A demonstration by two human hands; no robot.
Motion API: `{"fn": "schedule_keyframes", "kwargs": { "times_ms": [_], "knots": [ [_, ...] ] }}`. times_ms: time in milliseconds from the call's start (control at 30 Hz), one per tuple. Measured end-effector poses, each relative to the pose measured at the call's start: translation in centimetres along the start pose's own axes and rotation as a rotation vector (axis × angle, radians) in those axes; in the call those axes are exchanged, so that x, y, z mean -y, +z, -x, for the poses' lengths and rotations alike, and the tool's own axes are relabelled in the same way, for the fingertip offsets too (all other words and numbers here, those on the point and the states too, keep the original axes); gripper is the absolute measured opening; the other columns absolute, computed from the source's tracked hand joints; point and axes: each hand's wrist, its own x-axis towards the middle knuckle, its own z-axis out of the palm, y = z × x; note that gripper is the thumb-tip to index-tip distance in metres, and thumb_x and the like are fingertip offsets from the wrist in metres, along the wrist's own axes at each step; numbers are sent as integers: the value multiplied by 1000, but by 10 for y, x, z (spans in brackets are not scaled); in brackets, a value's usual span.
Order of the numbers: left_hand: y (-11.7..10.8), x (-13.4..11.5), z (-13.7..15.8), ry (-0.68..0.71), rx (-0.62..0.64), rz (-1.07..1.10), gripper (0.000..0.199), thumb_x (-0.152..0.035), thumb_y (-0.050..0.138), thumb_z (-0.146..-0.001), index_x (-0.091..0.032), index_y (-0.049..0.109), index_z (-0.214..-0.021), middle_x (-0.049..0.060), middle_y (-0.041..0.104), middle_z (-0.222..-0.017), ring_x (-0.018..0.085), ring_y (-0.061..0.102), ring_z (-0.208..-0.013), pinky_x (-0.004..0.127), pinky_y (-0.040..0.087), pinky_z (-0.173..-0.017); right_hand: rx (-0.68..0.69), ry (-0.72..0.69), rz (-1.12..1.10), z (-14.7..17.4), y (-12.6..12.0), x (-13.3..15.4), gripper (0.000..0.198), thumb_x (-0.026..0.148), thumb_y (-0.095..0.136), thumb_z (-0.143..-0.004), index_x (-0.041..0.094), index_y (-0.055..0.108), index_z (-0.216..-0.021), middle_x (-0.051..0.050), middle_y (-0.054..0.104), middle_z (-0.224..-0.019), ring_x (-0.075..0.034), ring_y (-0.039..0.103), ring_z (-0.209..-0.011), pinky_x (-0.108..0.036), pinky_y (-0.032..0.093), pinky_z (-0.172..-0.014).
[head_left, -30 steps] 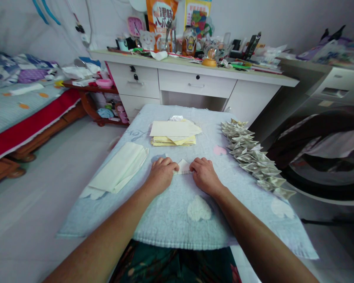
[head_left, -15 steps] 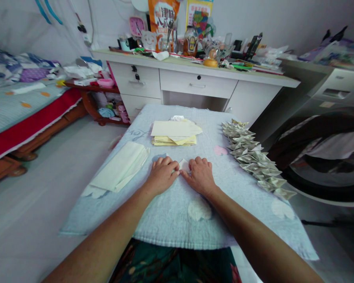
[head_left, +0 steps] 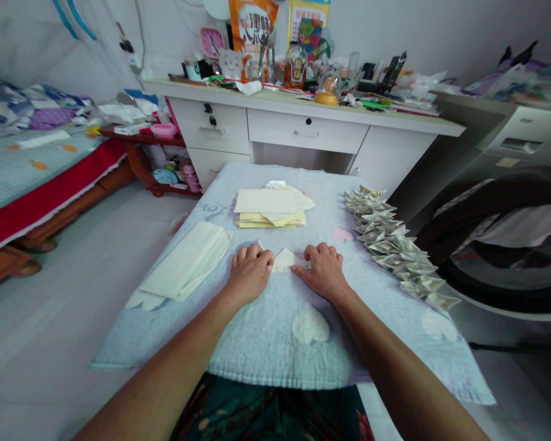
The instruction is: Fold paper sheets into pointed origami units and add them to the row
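Note:
A small piece of white folded paper (head_left: 283,260), with a pointed top and a straight lower band, lies on the cloth-covered table between my hands. My left hand (head_left: 250,274) is closed at its left end, fingers curled and pressing it down. At the other end rests my right hand (head_left: 324,271), its thumb stretched over the lower band and apart from the bent fingers. Beyond the hands sits a stack of yellowish paper sheets (head_left: 270,219) with a paler sheet (head_left: 261,201) on top. Folded pale paper sheets (head_left: 186,260) lie left of my left hand.
Rows of folded paper pieces (head_left: 395,245) with pointed tips line the table's right side. The blue patterned cloth (head_left: 266,343) hangs over the near edge. Behind stands a white desk (head_left: 307,128) with a crowded top; a washing machine (head_left: 523,141) is at right, a bed (head_left: 41,159) at left.
My right hand has slid to the right and my left hand slightly left, so the gap between them is wider. More of the folded paper shows.

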Motion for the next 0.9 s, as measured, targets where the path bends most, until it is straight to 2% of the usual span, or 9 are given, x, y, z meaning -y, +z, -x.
{"fn": "schedule_keyframes", "kwargs": {
  "times_ms": [333, 500, 600, 700, 767, 900],
  "knots": [
    [-1, 4, 1, -1, -1, 21, 18, -18, 44, -85, -27, 58, -92, 4, 53, -104, 24, 43, -98, 37, 33, -80, 68, 46, -22, -1, -11, -29, 36, 52, 61, -79, 26, 59, -103, -8, 52, -103, -27, 47, -96, -36, 30, -78],
    [-2, 8, 1, 19, 6, 47, 24, -13, 43, -83, -27, 60, -92, 4, 54, -103, 24, 44, -98, 37, 33, -80, 105, 46, -51, -4, -11, -44, 28, 40, 62, -80, 27, 59, -105, -7, 52, -103, -25, 46, -95, -34, 29, -77],
    [-5, 9, 0, 53, 11, 78, 26, -12, 41, -82, -26, 61, -92, 4, 54, -103, 23, 44, -99, 37, 34, -82, 83, 33, -105, -5, -11, -49, 21, 33, 60, -79, 24, 60, -98, -6, 53, -99, -24, 45, -92, -34, 29, -76],
    [-8, 10, 0, 79, 11, 123, 28, -11, 41, -81, -25, 62, -92, 3, 55, -103, 23, 44, -102, 37, 34, -87, -15, -36, -197, -4, -12, -42, 15, 23, 57, -77, 20, 59, -92, -6, 53, -97, -23, 45, -94, -33, 31, -79],
    [-10, 10, -1, 80, 20, 146, 27, -12, 44, -79, -25, 63, -92, 3, 56, -104, 23, 45, -102, 38, 34, -89, -81, -146, -265, -2, -12, -31, 18, 21, 57, -77, 19, 58, -94, -6, 52, -101, -22, 44, -96, -33, 32, -84],
    [-10, 11, -1, 95, 17, 144, 22, -23, 57, -72, -24, 62, -93, 4, 55, -104, 25, 45, -102, 39, 35, -90, -29, -348, -302, 2, -9, -9, 30, 33, 63, -80, 22, 58, -107, -6, 53, -108, -23, 43, -101, -35, 32, -87]
  ]
}}
